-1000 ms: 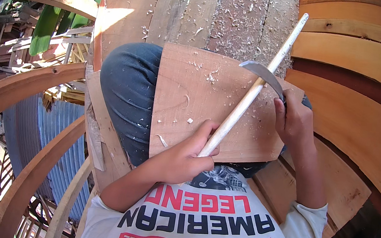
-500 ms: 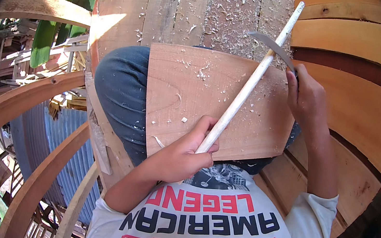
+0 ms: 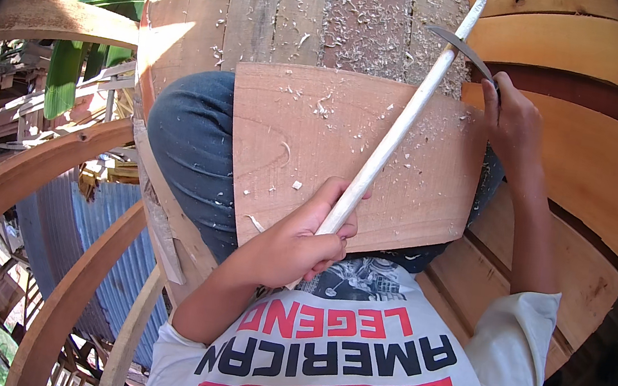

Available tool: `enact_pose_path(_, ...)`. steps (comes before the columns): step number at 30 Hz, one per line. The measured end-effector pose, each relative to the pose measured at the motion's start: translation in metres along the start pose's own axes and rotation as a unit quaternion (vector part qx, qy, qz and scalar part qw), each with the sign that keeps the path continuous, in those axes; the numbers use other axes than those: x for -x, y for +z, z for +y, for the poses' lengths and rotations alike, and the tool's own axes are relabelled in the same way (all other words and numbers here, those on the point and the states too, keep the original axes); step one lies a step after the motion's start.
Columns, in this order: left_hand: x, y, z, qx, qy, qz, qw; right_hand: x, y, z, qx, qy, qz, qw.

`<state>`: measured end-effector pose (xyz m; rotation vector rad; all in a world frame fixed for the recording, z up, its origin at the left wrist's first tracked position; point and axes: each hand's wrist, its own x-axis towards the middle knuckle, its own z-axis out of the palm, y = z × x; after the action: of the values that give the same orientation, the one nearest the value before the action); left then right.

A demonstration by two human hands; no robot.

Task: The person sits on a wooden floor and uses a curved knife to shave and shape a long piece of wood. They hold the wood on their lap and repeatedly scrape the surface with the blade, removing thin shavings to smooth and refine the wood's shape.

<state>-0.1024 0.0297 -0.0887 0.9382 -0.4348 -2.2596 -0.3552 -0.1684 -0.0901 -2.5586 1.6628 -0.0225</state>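
Head view, left hand (image 3: 300,245) clasping slim wooden stick (image 3: 400,127), right hand (image 3: 516,129) gripping curved knife (image 3: 471,53)

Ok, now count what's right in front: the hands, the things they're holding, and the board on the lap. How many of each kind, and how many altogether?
Left hand and right hand: 2
Pale stick, held in the left: 1
Curved blade, held in the right: 1
Lap board: 1
Total: 5

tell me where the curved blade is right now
In the head view, the curved blade is toward the upper right, held in the right hand and crossing the pale stick near its far end.
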Motion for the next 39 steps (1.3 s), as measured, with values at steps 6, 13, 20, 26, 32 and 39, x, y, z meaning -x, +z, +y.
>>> enact_pose_path(6, 0.004, -0.001, -0.001, -0.058, 0.007, 0.004, 0.998, 0.014, 0.002, -0.017, -0.022, -0.149, 0.038, 0.988)
enact_pose_path(13, 0.002, -0.005, 0.001, -0.027, 0.013, 0.002, 1.0, 0.015, 0.004, -0.023, -0.044, -0.224, 0.045, 0.972)
enact_pose_path(20, -0.005, -0.006, -0.003, 0.017, 0.02, -0.023, 0.999, 0.01, 0.009, -0.022, -0.055, -0.225, 0.045, 0.972)
enact_pose_path(26, -0.003, -0.003, -0.001, 0.031, 0.003, -0.007, 0.999, -0.017, 0.015, 0.001, -0.007, -0.152, 0.05, 0.987)
enact_pose_path(32, -0.001, -0.005, 0.0, 0.042, -0.013, -0.007, 0.999, -0.055, 0.023, 0.047, 0.102, 0.065, 0.013, 0.993)
enact_pose_path(39, -0.004, -0.005, -0.002, 0.059, -0.015, -0.017, 0.998, -0.033, 0.02, 0.024, -0.008, -0.081, 0.047, 0.996)
